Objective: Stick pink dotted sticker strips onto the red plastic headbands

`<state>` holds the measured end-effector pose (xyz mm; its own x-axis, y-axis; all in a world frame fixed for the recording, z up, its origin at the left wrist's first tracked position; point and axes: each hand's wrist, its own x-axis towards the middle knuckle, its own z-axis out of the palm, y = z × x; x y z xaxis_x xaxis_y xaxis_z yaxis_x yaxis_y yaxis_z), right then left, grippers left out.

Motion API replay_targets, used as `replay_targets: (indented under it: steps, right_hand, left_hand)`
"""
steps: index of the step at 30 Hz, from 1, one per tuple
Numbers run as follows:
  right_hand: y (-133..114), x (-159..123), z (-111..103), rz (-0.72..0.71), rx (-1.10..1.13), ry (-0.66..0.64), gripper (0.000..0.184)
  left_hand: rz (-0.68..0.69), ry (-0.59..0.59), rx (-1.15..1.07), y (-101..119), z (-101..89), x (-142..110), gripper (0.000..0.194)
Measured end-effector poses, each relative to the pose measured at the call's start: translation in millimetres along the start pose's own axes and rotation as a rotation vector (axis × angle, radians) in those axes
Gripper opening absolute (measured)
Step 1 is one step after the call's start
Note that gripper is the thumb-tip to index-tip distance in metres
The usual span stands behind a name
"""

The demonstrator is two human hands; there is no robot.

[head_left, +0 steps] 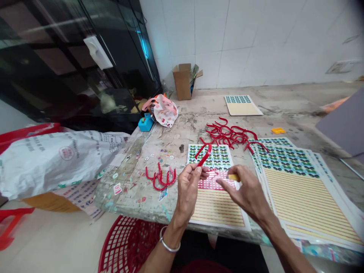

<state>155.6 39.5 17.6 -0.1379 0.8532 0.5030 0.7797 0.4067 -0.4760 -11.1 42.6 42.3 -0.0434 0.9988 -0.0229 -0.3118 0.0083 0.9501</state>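
Note:
My left hand (189, 184) is closed around the lower end of a red curved strip (207, 153), whose bent end points up and away. Right of it is my right hand (247, 189), thumb and forefinger apart, with a small yellow piece (233, 177) by the fingertips; whether it is stuck on or gripped is unclear. Beneath both hands lies a sticker sheet (218, 208) with green-and-blue pictures above and yellow stripes below. A pink dotted area shows across its middle. Several red curved strips (162, 178) lie left of my left hand.
A pile of red strips (227, 132) lies beyond the sheet. More sticker sheets (309, 189) are stacked right, another sheet (243, 105) farther back. A yellow object (278, 131), cardboard box (183, 81), white-and-pink bag (165, 110) and blue container (145, 122) stand about. A red basket (113, 242) is below the table edge.

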Motion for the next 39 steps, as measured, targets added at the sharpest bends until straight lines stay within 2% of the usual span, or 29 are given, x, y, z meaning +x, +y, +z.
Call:
replay_targets:
  steps: [4, 7, 9, 13, 15, 17, 19, 22, 28, 30, 33, 36, 39]
  right_hand:
    - [6.2, -40.2, 36.1, 0.005, 0.054, -0.207, 0.015]
    - [4.5, -52.2, 51.8, 0.058, 0.170, -0.188, 0.015]
    - [-2.2, -47.0, 50.5, 0.226, 0.476, -0.191, 0.019]
    - [-22.4, -20.9, 36.0, 0.691, 1.323, -0.229, 0.028]
    - [-29.1, -10.0, 32.3, 0.802, 1.573, -0.177, 0.026]
    - [-30.7, -4.1, 33.2, 0.846, 1.663, -0.098, 0.018]
    - [-28.4, -2.4, 36.2, 0.849, 1.639, -0.026, 0.013]
    - [-22.9, -3.1, 37.4, 0.799, 1.484, 0.045, 0.013]
    - [-18.7, 6.8, 15.1, 0.496, 0.989, 0.149, 0.014]
    - [-17.2, 13.9, 9.0, 0.393, 0.947, 0.100, 0.014]
    - [-13.5, 21.9, 9.2, 0.295, 0.935, -0.047, 0.014]
    - [-10.3, 23.7, 16.6, 0.301, 0.962, -0.156, 0.013]
    - [-9.7, 21.4, 23.0, 0.350, 0.996, -0.185, 0.013]
  left_hand:
    - [0.012, -0.004, -0.137, 3.4, 4.4, 4.8, 0.013]
    - [-0.032, -0.032, -0.249, 3.3, 5.8, 4.2, 0.011]
    - [-0.064, -0.044, -0.296, 2.2, 5.7, 2.1, 0.010]
    - [-0.106, -0.040, -0.321, -1.0, 5.3, -3.7, 0.008]
    - [-0.119, -0.046, -0.316, -2.7, 5.4, -6.5, 0.009]
    - [-0.125, -0.062, -0.310, -4.5, 5.0, -8.8, 0.011]
    - [-0.132, -0.071, -0.307, -7.0, 3.9, -10.5, 0.012]
    - [-0.153, -0.039, -0.317, -12.2, 1.3, -12.4, 0.011]
    - [-0.268, 0.071, -0.322, -24.6, -0.3, -17.1, 0.015]
    - [-0.296, 0.077, -0.316, -27.5, 0.9, -19.0, 0.015]
    - [-0.313, 0.036, -0.306, -30.2, 2.8, -21.5, 0.016]
    - [-0.323, 0.015, -0.317, -31.5, 3.4, -23.1, 0.014]
    - [-0.328, 0.011, -0.329, -32.0, 3.2, -23.4, 0.012]
